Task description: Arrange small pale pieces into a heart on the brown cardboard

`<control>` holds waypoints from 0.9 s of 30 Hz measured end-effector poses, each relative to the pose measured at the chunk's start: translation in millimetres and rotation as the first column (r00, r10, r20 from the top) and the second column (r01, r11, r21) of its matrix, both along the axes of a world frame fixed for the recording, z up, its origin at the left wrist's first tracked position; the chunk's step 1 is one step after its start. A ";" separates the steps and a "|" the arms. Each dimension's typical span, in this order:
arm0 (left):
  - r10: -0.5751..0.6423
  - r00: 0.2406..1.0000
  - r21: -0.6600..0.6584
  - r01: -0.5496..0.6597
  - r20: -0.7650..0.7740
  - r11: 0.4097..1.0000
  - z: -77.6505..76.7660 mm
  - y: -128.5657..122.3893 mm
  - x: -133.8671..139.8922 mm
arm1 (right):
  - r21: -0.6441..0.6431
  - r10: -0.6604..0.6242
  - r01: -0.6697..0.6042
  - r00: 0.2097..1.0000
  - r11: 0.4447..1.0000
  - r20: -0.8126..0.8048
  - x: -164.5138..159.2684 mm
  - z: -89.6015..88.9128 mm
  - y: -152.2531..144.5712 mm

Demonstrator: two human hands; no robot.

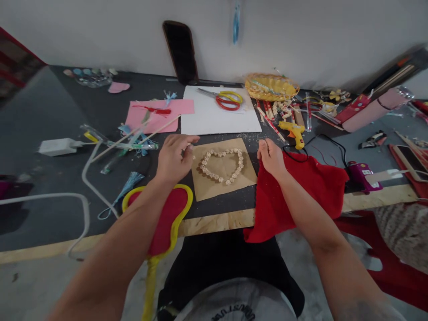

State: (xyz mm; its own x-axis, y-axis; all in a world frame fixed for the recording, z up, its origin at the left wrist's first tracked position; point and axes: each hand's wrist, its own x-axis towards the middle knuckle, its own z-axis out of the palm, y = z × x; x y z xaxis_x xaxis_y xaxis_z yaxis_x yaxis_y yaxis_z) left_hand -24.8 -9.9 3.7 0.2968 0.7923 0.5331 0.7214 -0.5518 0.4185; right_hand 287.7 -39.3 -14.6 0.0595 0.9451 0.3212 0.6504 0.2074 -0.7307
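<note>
Between my hands, cream flower-shaped pieces form a heart outline [239,166] on a square of brown paper [203,189]. The outline has a small gap at its bottom. My left hand [174,159] is at the paper's left edge, thumb and fingers drawn together. A tiny pale piece shows by the thumb tip; whether it is gripped I cannot tell. My right hand [272,158] is closed with curled fingers, just right of the paper and above a red cloth [301,187]. What it holds, if anything, is hidden.
Scissors [229,101] lie on a white board [207,120] behind the paper. A yellow glue gun [294,133] and yellow basket [272,87] are to the right. A red-and-yellow paddle [172,214] overhangs the front edge below my left arm. A phone [182,51] leans on the wall.
</note>
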 end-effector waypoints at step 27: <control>-0.171 0.924 -0.234 0.092 -0.343 0.968 16.6 -0.2 21.9 | -0.174 0.179 -0.178 0.984 0.968 -0.008 0.9 4.0 4.9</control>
State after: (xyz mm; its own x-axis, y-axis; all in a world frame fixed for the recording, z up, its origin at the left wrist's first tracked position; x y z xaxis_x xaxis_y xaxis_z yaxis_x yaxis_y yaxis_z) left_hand -2.9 -10.1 20.3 0.5452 0.8146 0.1979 0.7712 -0.5799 0.2625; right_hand 288.7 -34.4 -10.6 -0.1173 0.9816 0.1510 0.6199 0.1911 -0.7611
